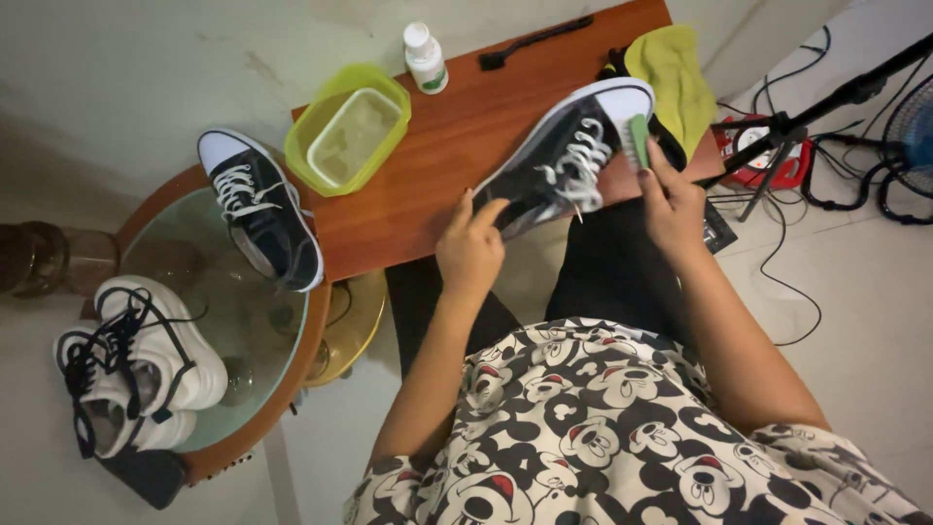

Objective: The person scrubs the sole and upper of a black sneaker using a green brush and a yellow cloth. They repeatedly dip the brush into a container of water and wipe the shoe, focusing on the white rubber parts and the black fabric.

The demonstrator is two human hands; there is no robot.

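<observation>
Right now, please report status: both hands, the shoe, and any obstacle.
Left hand grips black sneaker at its heel end. Right hand presses green brush near the toe. Green water tub sits apart; nothing blocking.

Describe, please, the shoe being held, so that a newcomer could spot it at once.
Start at the reddish wooden board across the person's lap. Above its near right edge, the left hand grips the heel of a black canvas sneaker while the right hand presses a green brush to it. Its matching twin lies unheld on the round glass table.
</observation>
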